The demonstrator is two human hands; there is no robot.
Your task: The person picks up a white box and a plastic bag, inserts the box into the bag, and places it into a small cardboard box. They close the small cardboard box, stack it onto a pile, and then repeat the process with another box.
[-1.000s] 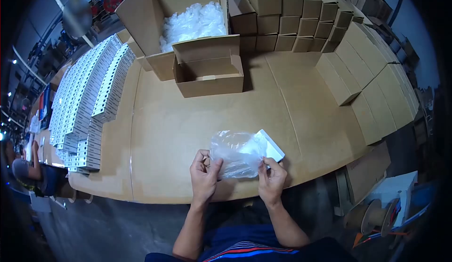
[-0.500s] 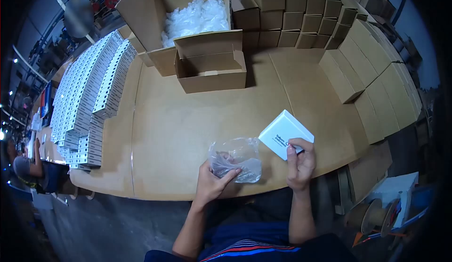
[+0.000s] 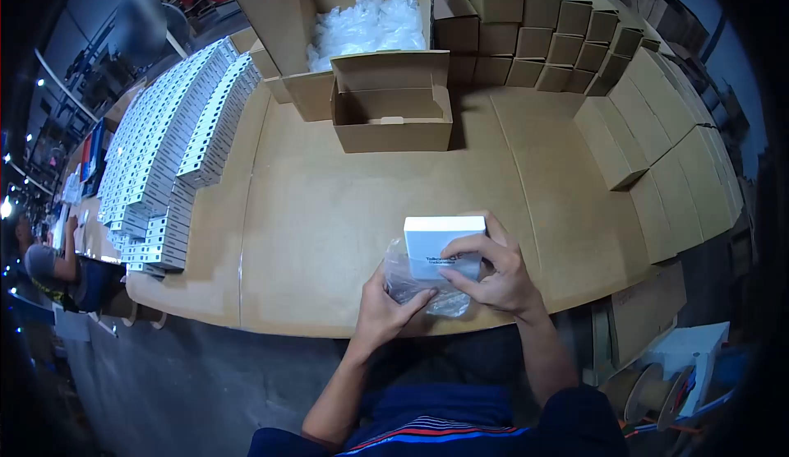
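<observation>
White box [image 3: 427,247] has shifted left over the tabletop [image 3: 370,194].

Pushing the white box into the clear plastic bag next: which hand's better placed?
Right, I'd say: the right hand grips the white box from the side, by the clear plastic bag. The left hand holds the bag, so seems better suited to steadying it.
</observation>
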